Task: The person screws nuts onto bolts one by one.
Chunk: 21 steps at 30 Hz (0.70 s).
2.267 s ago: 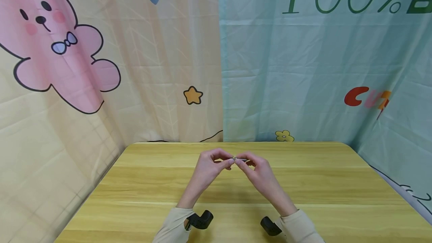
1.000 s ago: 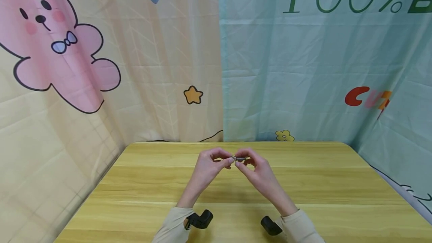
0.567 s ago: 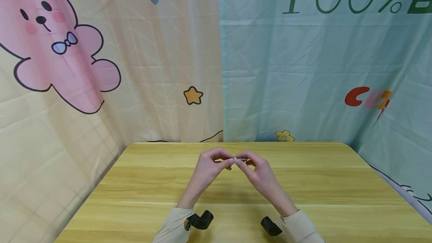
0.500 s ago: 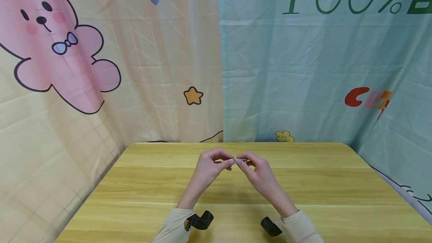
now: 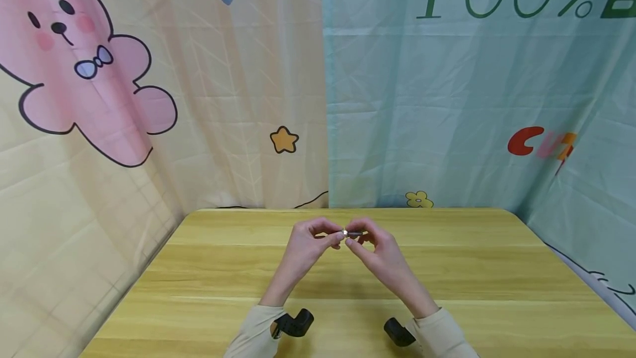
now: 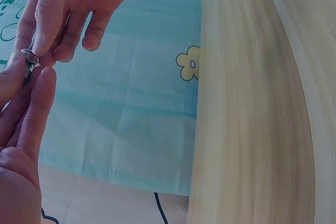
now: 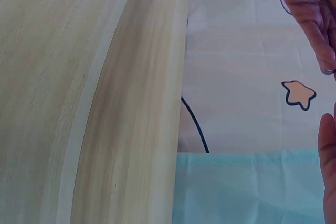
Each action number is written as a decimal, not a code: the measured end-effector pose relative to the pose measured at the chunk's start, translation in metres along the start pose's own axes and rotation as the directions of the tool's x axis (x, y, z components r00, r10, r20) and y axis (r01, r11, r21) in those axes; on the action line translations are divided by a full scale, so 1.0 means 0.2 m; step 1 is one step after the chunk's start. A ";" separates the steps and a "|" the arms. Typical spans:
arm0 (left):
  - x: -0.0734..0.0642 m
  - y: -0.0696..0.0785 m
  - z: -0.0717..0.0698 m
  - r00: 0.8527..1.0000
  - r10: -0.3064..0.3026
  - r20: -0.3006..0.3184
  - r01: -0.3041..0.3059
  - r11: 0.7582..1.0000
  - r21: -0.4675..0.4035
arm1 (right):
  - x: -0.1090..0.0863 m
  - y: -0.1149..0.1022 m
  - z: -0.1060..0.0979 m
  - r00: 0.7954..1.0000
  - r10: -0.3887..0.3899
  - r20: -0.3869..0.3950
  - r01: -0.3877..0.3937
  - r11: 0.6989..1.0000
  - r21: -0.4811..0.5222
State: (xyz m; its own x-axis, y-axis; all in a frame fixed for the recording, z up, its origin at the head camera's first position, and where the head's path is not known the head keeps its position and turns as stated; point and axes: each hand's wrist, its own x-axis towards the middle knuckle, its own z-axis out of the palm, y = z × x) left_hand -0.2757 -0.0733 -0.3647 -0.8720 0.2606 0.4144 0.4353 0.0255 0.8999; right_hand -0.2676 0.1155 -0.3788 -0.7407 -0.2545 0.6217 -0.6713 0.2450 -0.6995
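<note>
Both hands meet over the far middle of the table, on a small bolt-like metal piece point(image 5: 354, 233) with a dark shaft and a shiny end. The left hand point(image 5: 314, 240) pinches the shiny end between thumb and forefinger. On the shaft side, the right hand point(image 5: 377, 246) has its forefinger above and its thumb below, at the shaft. A glint of the metal piece point(image 6: 30, 59) shows between the fingertips in the left wrist view; its exact kind is too small to tell. Fingers hide most of it in the right wrist view.
A light wooden table point(image 5: 238, 275) lies under the hands. Printed curtains point(image 5: 422, 98) hang behind it and at both sides. Black wrist cameras point(image 5: 295, 323) jut inward from the beige sleeves point(image 5: 258, 333).
The right thumb and forefinger have rolled back and forth at the shaft, and now stand further apart than half a second ago, showing more of it. The left hand has stayed nearly still.
</note>
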 end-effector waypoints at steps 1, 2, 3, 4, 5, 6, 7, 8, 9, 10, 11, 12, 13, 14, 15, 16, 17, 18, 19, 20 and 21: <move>0.00 0.00 0.00 1.000 0.001 0.001 -0.001 1.000 -0.001 | 0.00 0.00 0.00 1.000 -0.001 0.000 0.001 1.000 -0.007; 0.00 0.00 0.00 1.000 0.002 0.002 -0.002 1.000 -0.002 | 0.00 0.00 0.00 1.000 -0.002 0.000 0.002 1.000 -0.013; 0.00 0.00 0.00 1.000 0.004 0.002 -0.004 1.000 -0.003 | 0.00 -0.01 0.00 1.000 -0.004 -0.001 0.004 1.000 -0.020; 0.00 0.00 0.00 1.000 0.004 0.002 -0.004 1.000 -0.006 | 0.00 -0.01 0.00 1.000 -0.003 0.000 0.003 1.000 -0.025; 0.00 0.00 0.00 1.000 0.005 0.002 -0.005 1.000 -0.007 | 0.01 -0.01 0.00 1.000 -0.003 0.000 0.003 1.000 -0.031; 0.00 0.00 0.00 1.000 0.006 0.003 -0.006 1.000 -0.010 | 0.00 -0.01 0.00 1.000 -0.005 0.002 0.005 0.999 -0.038; 0.00 0.00 0.00 1.000 0.008 0.003 -0.008 1.000 -0.014 | 0.00 -0.01 0.00 1.000 -0.006 0.004 0.006 0.999 -0.047; 0.00 0.00 0.00 1.000 0.011 0.004 -0.011 1.000 -0.018 | 0.00 -0.01 -0.01 1.000 -0.006 0.006 0.006 0.998 -0.055; 0.00 0.00 0.00 1.000 0.012 0.005 -0.012 1.000 -0.018 | 0.00 -0.01 -0.01 1.000 -0.004 0.007 0.005 0.998 -0.064; 0.00 0.00 0.00 1.000 0.014 0.006 -0.014 1.000 -0.019 | 0.00 -0.01 -0.01 1.000 0.001 0.008 -0.001 0.997 -0.074; 0.00 0.00 0.00 1.000 0.016 0.008 -0.015 1.000 -0.021 | 0.00 -0.01 -0.01 1.000 0.005 0.007 -0.004 0.996 -0.086; 0.00 0.00 0.00 1.000 0.017 0.011 -0.016 1.000 -0.024 | 0.00 -0.01 -0.01 1.000 0.011 0.006 -0.011 0.995 -0.097; 0.00 0.00 0.00 1.000 0.017 0.012 -0.017 1.000 -0.026 | 0.00 -0.01 -0.01 1.000 0.018 0.003 -0.018 0.994 -0.109; 0.00 -0.01 0.00 1.000 0.017 0.013 -0.016 1.000 -0.026 | 0.00 -0.01 -0.01 1.000 0.025 -0.001 -0.025 0.993 -0.118; 0.00 -0.01 0.01 1.000 0.015 0.014 -0.015 1.000 -0.027 | 0.00 -0.01 -0.01 0.999 0.037 -0.006 -0.038 0.991 -0.126; 0.00 0.00 0.01 1.000 0.014 0.015 -0.013 1.000 -0.029 | -0.01 -0.01 -0.01 0.999 0.049 -0.012 -0.051 0.990 -0.130; 0.00 0.00 0.01 1.000 0.011 0.015 -0.011 1.000 -0.028 | -0.01 -0.01 -0.01 0.998 0.061 -0.018 -0.063 0.990 -0.128; 0.00 0.00 0.01 1.000 0.009 0.015 -0.009 1.000 -0.027 | -0.01 -0.01 -0.01 0.997 0.070 -0.021 -0.072 0.990 -0.118; 0.00 0.00 0.01 1.000 0.008 0.014 -0.008 1.000 -0.024 | -0.01 -0.01 -0.01 0.997 0.075 -0.022 -0.077 0.992 -0.101; 0.00 0.00 0.01 1.000 0.007 0.012 -0.006 1.000 -0.021 | -0.01 -0.01 -0.01 0.997 0.077 -0.024 -0.078 0.994 -0.078; 0.00 0.00 0.01 1.000 0.006 0.009 -0.006 1.000 -0.018 | 0.00 -0.01 -0.01 0.997 0.074 -0.023 -0.076 0.996 -0.056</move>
State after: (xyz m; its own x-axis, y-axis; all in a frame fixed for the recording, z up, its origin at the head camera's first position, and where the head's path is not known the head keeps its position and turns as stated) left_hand -0.2757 -0.0719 -0.3654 -0.8672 0.2696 0.4187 0.4365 0.0066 0.8997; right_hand -0.2661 0.1169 -0.3777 -0.7890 -0.2137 0.5760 -0.6138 0.3153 -0.7238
